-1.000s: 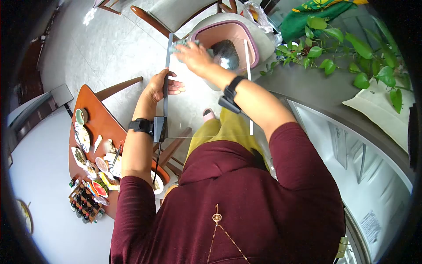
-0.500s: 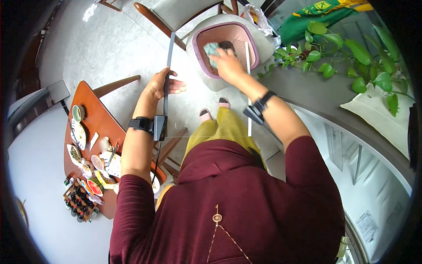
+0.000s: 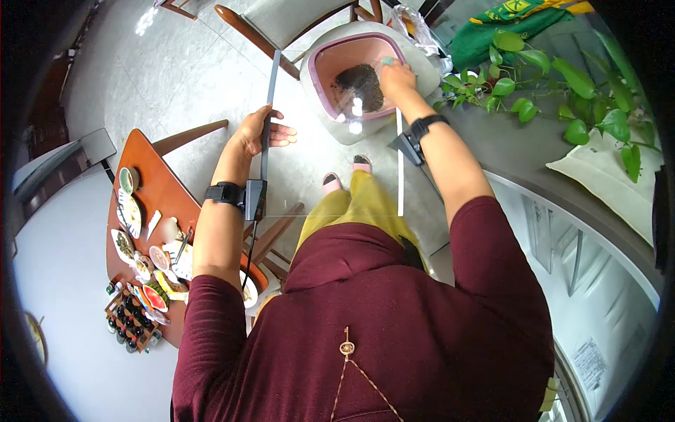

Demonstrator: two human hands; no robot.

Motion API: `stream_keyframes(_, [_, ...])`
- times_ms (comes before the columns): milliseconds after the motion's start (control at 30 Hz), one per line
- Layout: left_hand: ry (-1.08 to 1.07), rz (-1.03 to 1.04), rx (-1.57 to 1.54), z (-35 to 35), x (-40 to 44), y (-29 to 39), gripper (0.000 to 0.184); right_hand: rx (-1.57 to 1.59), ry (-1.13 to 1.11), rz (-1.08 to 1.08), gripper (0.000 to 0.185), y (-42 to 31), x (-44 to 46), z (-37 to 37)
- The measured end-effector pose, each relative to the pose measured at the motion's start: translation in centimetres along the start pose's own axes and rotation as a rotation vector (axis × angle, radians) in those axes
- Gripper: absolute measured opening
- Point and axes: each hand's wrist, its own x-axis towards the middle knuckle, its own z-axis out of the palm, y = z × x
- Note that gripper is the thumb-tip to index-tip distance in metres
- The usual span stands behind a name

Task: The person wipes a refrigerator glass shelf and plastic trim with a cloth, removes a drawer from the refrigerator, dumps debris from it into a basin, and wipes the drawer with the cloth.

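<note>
My left hand (image 3: 261,131) holds a clear glass shelf by its dark grey left rail (image 3: 271,88), with the fingers extended beneath it. The shelf's white right rail (image 3: 401,179) runs up to my right hand (image 3: 399,79). That hand is closed on a pale green cloth (image 3: 387,62), mostly hidden by the fingers, at the far right corner of the shelf. Beyond and below is a pink basin (image 3: 318,88) on a light chair seat (image 3: 344,133), with a dark patch (image 3: 362,81) at its bottom. Light glints off the glass.
On the left, a wooden table (image 3: 158,176) carries dishes, a cut watermelon (image 3: 156,297) and a bottle rack (image 3: 132,320). At right, a leafy plant (image 3: 576,81) trails over a grey counter (image 3: 485,141), with an open fridge (image 3: 562,246) below.
My right hand has moved right with the cloth, from over the basin's middle to the shelf's white rail. The basin's dark bottom shows more. My left hand keeps its hold.
</note>
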Motion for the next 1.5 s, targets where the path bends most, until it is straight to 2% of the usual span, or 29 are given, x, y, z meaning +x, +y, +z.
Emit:
stream_keyframes(200, [0.029, -0.007, -0.008, 0.1, 0.0, 0.1, 0.04, 0.131, 0.109, 0.068, 0.026, -0.8, 1.0, -0.3])
stream_keyframes(300, [0.023, -0.006, -0.005, 0.0, -0.1, 0.0, 0.04, 0.259, 0.341, -0.149, 0.034, -2.5, -1.9, -0.4])
stream_keyframes(367, [0.027, -0.003, -0.009, 0.0, -0.2, -0.1, 0.04, 0.303, 0.316, -0.318, 0.035, -4.9, -4.8, -1.8])
stream_keyframes(500, [0.042, -0.017, 0.0, 0.2, -0.2, 0.1, 0.04, 0.329, 0.4, -0.637, 0.03, -8.8, -5.8, -0.6])
stream_keyframes(633, [0.041, -0.024, 0.012, 0.0, -0.3, 0.0, 0.04, 0.284, 0.385, -0.498, 0.025, -8.7, -2.5, -0.3])
stream_keyframes(700, [0.027, -0.008, -0.007, 0.1, -0.2, -0.1, 0.04, 0.183, 0.241, -0.361, 0.043, -7.2, -0.4, -0.7])
stream_keyframes(767, [0.031, -0.009, -0.009, 0.4, -0.3, 0.0, 0.04, 0.146, 0.207, -0.252, 0.041, -4.9, 1.6, 0.0])
stream_keyframes(833, [0.041, -0.006, -0.015, 0.3, -0.4, 0.0, 0.04, 0.11, 0.067, -0.131, 0.04, -2.6, 2.5, 0.2])
stream_keyframes(967, [0.033, -0.02, -0.027, 0.2, -0.1, -0.2, 0.04, 0.135, 0.023, -0.073, 0.044, -0.9, 0.8, -1.2])
stream_keyframes(1033, [0.039, -0.042, -0.044, 0.3, -0.3, -0.4, 0.039, 0.362, 0.164, -0.173, 0.041, -1.6, -1.7, -2.1])
stream_keyframes(1067, [0.042, -0.034, -0.036, 0.2, 0.0, -0.4, 0.039, 0.508, 0.213, -0.26, 0.049, -2.2, -3.0, -2.4])
stream_keyframes(1167, [0.048, -0.01, -0.028, 0.2, 0.1, -0.2, 0.04, 0.743, 0.169, -0.505, 0.053, -4.7, -6.8, -3.9])
stream_keyframes(1200, [0.037, -0.006, -0.027, 0.2, 0.2, -0.1, 0.039, 0.744, 0.165, -0.509, 0.053, -5.4, -8.0, -3.9])
stream_keyframes(1267, [0.011, -0.003, -0.028, -0.1, 0.4, -0.3, 0.039, 0.43, 0.148, -0.461, 0.059, -6.2, -10.0, -3.3])
stream_keyframes(1300, [0.012, -0.002, -0.025, -0.1, 0.3, -0.4, 0.039, 0.432, 0.15, -0.46, 0.059, -6.3, -10.4, -2.9])
stream_keyframes(1367, [0.005, -0.008, -0.02, -0.2, 0.4, -0.5, 0.039, 0.654, -0.088, -0.467, 0.065, -6.3, -11.1, -1.7])
stream_keyframes(1400, [0.006, -0.011, -0.02, -0.1, 0.4, -0.6, 0.039, 0.676, 0.036, -0.518, 0.057, -6.5, -11.7, -1.2])
stream_keyframes(1433, [0.009, -0.005, -0.023, -0.1, 0.3, -0.6, 0.039, 0.676, 0.031, -0.516, 0.057, -6.8, -11.9, -0.8])
stream_keyframes(1500, [0.009, -0.002, -0.027, 0.1, 0.4, -0.7, 0.039, 0.579, 0.13, -0.778, 0.049, -7.4, -11.9, -0.2])
